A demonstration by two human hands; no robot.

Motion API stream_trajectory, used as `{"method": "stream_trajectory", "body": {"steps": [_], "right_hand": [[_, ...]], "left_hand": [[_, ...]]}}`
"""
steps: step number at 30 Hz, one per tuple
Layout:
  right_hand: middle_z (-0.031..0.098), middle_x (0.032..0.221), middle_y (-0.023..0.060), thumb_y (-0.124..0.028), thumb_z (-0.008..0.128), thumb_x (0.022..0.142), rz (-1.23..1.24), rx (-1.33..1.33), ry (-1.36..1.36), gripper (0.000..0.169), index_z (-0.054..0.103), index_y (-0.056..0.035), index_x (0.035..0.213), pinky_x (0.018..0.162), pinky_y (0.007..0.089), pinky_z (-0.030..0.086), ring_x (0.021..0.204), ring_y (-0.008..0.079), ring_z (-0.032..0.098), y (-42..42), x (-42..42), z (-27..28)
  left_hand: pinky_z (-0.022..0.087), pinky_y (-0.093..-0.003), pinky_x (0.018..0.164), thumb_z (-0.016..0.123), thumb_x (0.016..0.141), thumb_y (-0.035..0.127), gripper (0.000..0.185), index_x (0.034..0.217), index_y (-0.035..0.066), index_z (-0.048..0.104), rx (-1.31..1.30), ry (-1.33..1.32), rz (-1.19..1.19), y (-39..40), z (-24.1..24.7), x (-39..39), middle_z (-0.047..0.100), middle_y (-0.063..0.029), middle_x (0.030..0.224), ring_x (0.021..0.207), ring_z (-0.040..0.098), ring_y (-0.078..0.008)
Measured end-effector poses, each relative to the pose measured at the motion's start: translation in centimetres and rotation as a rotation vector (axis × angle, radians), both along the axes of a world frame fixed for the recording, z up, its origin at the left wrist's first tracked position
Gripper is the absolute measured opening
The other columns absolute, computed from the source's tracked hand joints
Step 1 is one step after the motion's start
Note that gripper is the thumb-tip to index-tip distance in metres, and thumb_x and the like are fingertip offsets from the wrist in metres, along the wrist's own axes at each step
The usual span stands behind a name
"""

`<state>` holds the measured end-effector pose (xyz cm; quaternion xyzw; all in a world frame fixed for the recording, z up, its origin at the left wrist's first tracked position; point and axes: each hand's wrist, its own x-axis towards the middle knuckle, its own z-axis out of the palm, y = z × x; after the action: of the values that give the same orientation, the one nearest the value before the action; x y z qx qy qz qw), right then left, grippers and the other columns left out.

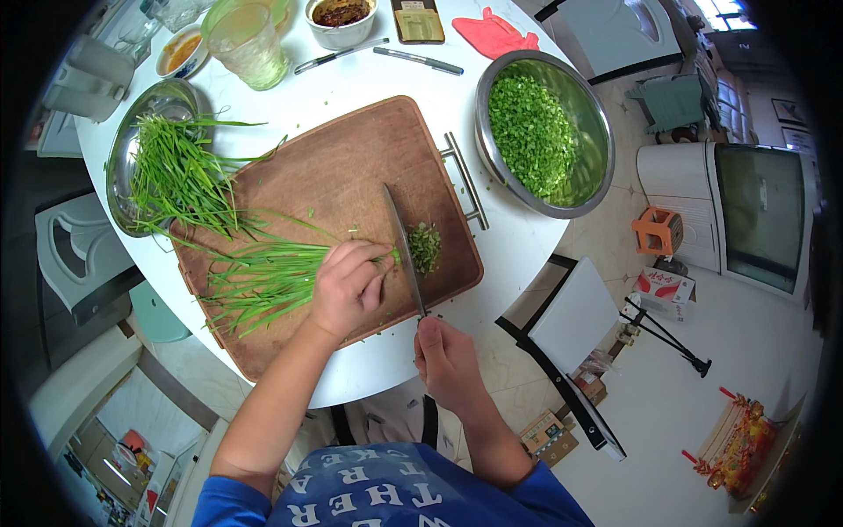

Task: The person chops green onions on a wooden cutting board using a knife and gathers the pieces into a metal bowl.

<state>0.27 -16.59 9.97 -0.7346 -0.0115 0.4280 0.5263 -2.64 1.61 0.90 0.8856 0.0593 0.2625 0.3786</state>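
My left hand (350,284) presses a bundle of long green chives (270,267) onto a wooden cutting board (342,165). In my right hand (448,359) is the handle of a kitchen knife (403,244), its blade standing on edge across the board, right beside the bundle's cut end. A small heap of chopped chives (425,247) lies just right of the blade. More uncut chives (174,165) rest in a metal bowl (117,165) at the left and hang over its rim onto the board. At the right, a steel bowl (600,158) holds many chopped green pieces (530,132).
Along the table's far side are a green-tinted glass (253,49), a bowl of dark sauce (339,36), two pens (418,60), a phone-like item (419,23) and a red cloth (494,33). The board's metal handle (467,184) faces the steel bowl. A chair (573,316) stands at the right.
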Motion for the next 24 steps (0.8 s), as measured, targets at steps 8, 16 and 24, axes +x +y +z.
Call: {"method": "stream_trajectory", "body": {"steps": [8, 16, 24], "right_hand": [[0.05, 0.06, 0.0003, -0.043, 0.046, 0.108, 0.035, -0.095, -0.088, 0.051, 0.054, -0.0034, 0.077, 0.05, 0.0271, 0.038, 0.054, 0.0076, 0.045, 0.5, -0.3, 0.0], [0.058, 0.064, 0.0234, -0.04, 0.051, 0.105, 0.059, -0.141, -0.058, 0.048, 0.059, 0.0031, 0.085, 0.056, 0.0461, 0.044, 0.059, 0.0423, 0.058, 1.1, 0.3, 1.4], [0.055, 0.061, 0.0182, -0.038, 0.048, 0.106, -0.021, -0.033, 0.125, 0.047, 0.057, 0.0018, 0.082, 0.056, 0.0419, 0.042, 0.055, 0.0316, 0.054, -0.4, 0.2, 0.1]], "left_hand": [[0.05, -0.0407, 0.08, 0.073, 0.067, 0.002, 0.016, 0.083, 0.007, 0.073, 0.023, 0.001, 0.028, 0.1, 0.2, 0.0, 0.072, -0.0055, 0.101, 0.092, 0.065, -0.0282], [0.052, -0.0406, 0.075, 0.074, 0.069, 0.0, 0.01, 0.079, 0.003, 0.071, 0.056, 0.06, -0.01, 0.1, 0.1, 0.0, 0.073, -0.0091, 0.099, 0.088, 0.066, -0.0293], [0.056, -0.0391, 0.075, 0.075, 0.072, -0.001, 0.012, 0.083, 0.002, 0.072, 0.052, 0.065, 0.008, -0.3, 0.3, 0.1, 0.069, -0.0118, 0.096, 0.09, 0.067, -0.0307]]}}
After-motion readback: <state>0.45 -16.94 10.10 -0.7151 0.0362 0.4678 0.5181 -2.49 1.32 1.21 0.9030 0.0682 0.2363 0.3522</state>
